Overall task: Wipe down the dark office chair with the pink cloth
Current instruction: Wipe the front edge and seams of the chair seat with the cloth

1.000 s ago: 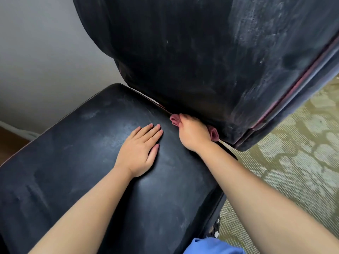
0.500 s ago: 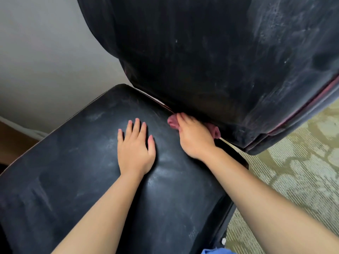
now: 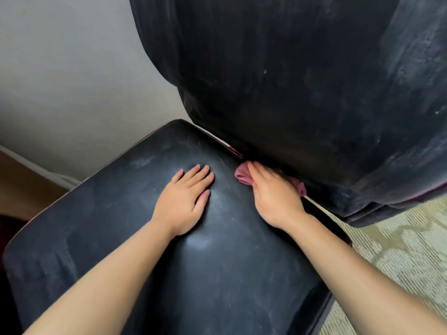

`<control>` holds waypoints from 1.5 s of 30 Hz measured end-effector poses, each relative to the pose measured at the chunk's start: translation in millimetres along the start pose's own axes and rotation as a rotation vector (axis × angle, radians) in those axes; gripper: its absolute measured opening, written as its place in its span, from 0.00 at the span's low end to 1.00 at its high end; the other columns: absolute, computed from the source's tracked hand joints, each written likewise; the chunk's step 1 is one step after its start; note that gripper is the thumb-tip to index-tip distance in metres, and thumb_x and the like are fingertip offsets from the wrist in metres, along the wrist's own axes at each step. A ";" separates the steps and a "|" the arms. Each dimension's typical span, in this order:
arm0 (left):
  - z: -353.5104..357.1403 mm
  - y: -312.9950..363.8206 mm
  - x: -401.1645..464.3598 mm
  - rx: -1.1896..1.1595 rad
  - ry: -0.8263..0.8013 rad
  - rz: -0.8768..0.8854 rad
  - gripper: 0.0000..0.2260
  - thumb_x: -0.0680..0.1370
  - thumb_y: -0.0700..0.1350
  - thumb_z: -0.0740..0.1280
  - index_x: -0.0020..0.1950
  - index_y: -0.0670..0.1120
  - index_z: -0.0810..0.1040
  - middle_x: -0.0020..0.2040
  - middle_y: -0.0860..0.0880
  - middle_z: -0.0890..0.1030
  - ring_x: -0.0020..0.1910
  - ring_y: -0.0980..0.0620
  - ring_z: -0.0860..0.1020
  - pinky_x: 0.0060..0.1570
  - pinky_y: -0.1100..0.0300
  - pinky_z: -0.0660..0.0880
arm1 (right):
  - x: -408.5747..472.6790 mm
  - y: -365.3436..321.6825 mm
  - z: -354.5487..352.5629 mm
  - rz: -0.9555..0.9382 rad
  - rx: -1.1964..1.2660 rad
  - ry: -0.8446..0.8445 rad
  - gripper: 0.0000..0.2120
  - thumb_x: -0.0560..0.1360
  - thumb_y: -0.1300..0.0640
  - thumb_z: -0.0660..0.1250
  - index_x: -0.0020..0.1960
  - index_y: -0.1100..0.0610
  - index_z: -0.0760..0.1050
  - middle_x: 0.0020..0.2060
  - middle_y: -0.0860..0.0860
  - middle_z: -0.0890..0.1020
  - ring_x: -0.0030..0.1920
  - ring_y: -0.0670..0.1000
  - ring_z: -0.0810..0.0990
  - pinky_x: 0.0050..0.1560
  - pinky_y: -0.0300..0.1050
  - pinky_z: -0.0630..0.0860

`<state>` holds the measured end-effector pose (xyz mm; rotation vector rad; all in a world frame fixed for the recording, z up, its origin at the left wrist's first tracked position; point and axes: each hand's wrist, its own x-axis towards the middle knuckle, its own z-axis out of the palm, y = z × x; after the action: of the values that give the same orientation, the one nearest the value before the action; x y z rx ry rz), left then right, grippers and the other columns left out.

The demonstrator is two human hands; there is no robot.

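The dark office chair (image 3: 217,274) fills most of the view, its dusty backrest (image 3: 302,81) rising behind the broad seat (image 3: 108,238), with a pale wall (image 3: 72,81) to the left and patterned greenish carpet (image 3: 399,250) to the right. The left hand (image 3: 183,201) lies flat on the seat near its back edge, fingers straight and close together, holding nothing. Just beside it, the right hand (image 3: 273,194) presses the pink cloth (image 3: 243,175) into the crease where seat meets backrest, bunched cloth showing at both sides of the hand; its fingertips are blurred.
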<state>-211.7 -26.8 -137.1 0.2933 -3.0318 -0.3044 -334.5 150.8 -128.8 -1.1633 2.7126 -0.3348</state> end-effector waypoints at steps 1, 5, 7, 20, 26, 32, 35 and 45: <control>1.2 -1.6 -0.4 0.014 0.000 0.012 0.25 0.79 0.54 0.46 0.72 0.48 0.68 0.73 0.50 0.67 0.74 0.48 0.62 0.73 0.54 0.52 | -0.1 0.4 1.6 0.012 -0.007 0.008 0.25 0.80 0.58 0.51 0.77 0.56 0.50 0.76 0.51 0.56 0.74 0.50 0.57 0.70 0.41 0.54; 9.5 -2.8 -0.6 0.051 0.060 -0.032 0.24 0.80 0.52 0.47 0.73 0.49 0.68 0.73 0.50 0.66 0.74 0.49 0.62 0.73 0.50 0.53 | 49.2 -22.3 9.4 0.031 0.015 0.007 0.24 0.79 0.59 0.52 0.75 0.58 0.55 0.72 0.53 0.63 0.71 0.53 0.63 0.68 0.45 0.62; 8.8 -4.7 -0.6 0.050 0.076 -0.097 0.25 0.79 0.53 0.45 0.73 0.49 0.67 0.74 0.50 0.65 0.75 0.49 0.60 0.74 0.51 0.52 | 69.3 -30.2 7.0 0.033 0.045 -0.026 0.24 0.79 0.60 0.52 0.75 0.59 0.55 0.72 0.53 0.63 0.70 0.54 0.64 0.67 0.47 0.64; 9.4 -1.7 6.2 0.074 0.060 -0.260 0.32 0.75 0.56 0.36 0.77 0.49 0.58 0.77 0.51 0.57 0.77 0.50 0.51 0.75 0.53 0.45 | 96.5 -35.5 8.4 0.028 0.067 -0.066 0.23 0.80 0.59 0.51 0.75 0.59 0.56 0.73 0.54 0.63 0.70 0.56 0.65 0.66 0.48 0.66; -5.4 -40.1 17.4 0.069 -0.068 -0.008 0.32 0.76 0.57 0.35 0.77 0.48 0.52 0.77 0.54 0.52 0.77 0.52 0.50 0.73 0.59 0.40 | 55.0 -28.3 5.3 -0.102 -0.033 -0.022 0.25 0.80 0.58 0.52 0.76 0.58 0.52 0.75 0.53 0.57 0.73 0.52 0.60 0.70 0.45 0.59; 2.0 -50.1 15.6 0.095 0.004 0.017 0.26 0.80 0.53 0.44 0.75 0.45 0.62 0.75 0.51 0.62 0.75 0.50 0.58 0.73 0.57 0.46 | 103.0 -44.9 10.4 -0.073 0.033 -0.039 0.22 0.81 0.58 0.50 0.74 0.60 0.57 0.73 0.54 0.62 0.71 0.55 0.63 0.68 0.46 0.62; 1.6 -50.9 15.4 0.060 0.064 -0.053 0.27 0.79 0.54 0.44 0.75 0.46 0.62 0.75 0.51 0.61 0.75 0.51 0.58 0.73 0.59 0.44 | 115.7 -54.5 10.5 -0.020 0.046 -0.041 0.23 0.81 0.58 0.51 0.75 0.59 0.55 0.73 0.54 0.62 0.70 0.55 0.64 0.67 0.46 0.64; 8.1 -53.8 23.3 0.072 0.181 -0.323 0.30 0.77 0.54 0.41 0.74 0.45 0.65 0.75 0.50 0.64 0.75 0.50 0.58 0.74 0.53 0.50 | 142.2 -76.5 15.6 -0.076 0.021 -0.038 0.22 0.80 0.59 0.51 0.74 0.59 0.57 0.73 0.54 0.63 0.71 0.55 0.63 0.68 0.47 0.61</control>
<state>-225.6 -81.5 -154.6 0.7736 -2.8130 -0.1767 -374.7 -6.4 -132.7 -1.2564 2.6313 -0.3476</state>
